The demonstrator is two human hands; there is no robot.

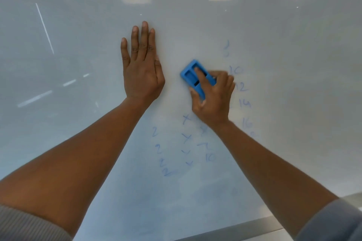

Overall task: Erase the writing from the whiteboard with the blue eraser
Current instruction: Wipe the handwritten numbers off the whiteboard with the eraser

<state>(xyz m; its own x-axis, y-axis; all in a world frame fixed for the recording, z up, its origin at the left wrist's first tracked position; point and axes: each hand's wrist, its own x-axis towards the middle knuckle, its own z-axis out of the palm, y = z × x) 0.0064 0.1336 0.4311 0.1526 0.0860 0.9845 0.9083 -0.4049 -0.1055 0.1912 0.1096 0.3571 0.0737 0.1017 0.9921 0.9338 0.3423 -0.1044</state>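
The whiteboard (274, 45) fills the view. My right hand (214, 98) grips the blue eraser (191, 73) and holds it against the board, index finger lying along its back, thumb on its lower edge. My left hand (142, 66) presses flat on the board to the left of the eraser, fingers straight and pointing up. Faint blue writing (242, 103) runs in a column of numbers to the right of my right hand, and more digits and crosses (186, 139) sit below it between my forearms. The patch around the eraser looks wiped.
The board's grey metal bottom edge (235, 230) crosses the lower right. Ceiling lights reflect in the glossy surface along the top and at the left. The left half of the board carries no writing.
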